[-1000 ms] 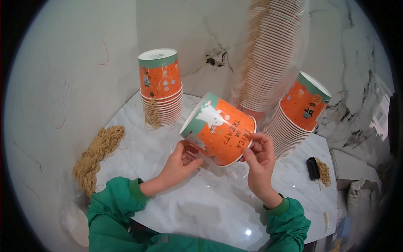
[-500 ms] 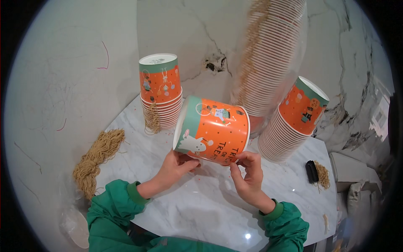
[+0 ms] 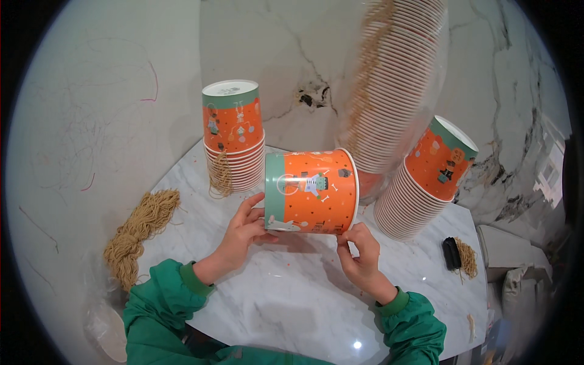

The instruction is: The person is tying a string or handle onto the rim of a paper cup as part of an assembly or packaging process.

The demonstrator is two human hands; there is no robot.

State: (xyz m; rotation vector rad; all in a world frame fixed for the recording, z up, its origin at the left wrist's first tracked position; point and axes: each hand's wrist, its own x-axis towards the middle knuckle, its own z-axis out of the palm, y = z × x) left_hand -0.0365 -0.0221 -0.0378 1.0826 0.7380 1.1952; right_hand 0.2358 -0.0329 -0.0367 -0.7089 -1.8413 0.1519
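Note:
A large orange paper bucket (image 3: 316, 191) with a green band and cartoon prints lies on its side in the air above the table, its base to the left and its rim to the right. My left hand (image 3: 236, 234) supports the base end, fingers bent against it and partly hidden. At the lower right, my right hand (image 3: 360, 255) pinches the rim between thumb and fingers. Behind it to the left stands an upside-down stack of matching buckets (image 3: 232, 131) with a tan string loop (image 3: 220, 175) on its side. A second inverted stack (image 3: 417, 194) leans at the right.
A tall bucket stack in clear plastic (image 3: 395, 91) rises at the back, tan strings inside. On the marble-patterned table (image 3: 267, 310) lie a tan string bundle (image 3: 143, 234) at left and a black clip-like object (image 3: 451, 253) with more string (image 3: 466, 258) at right. Walls border the table.
The bucket has rolled in my hands, so its ghost and lettering have turned downward and the cartoon figure faces me more. My left fingers have shifted up along the base.

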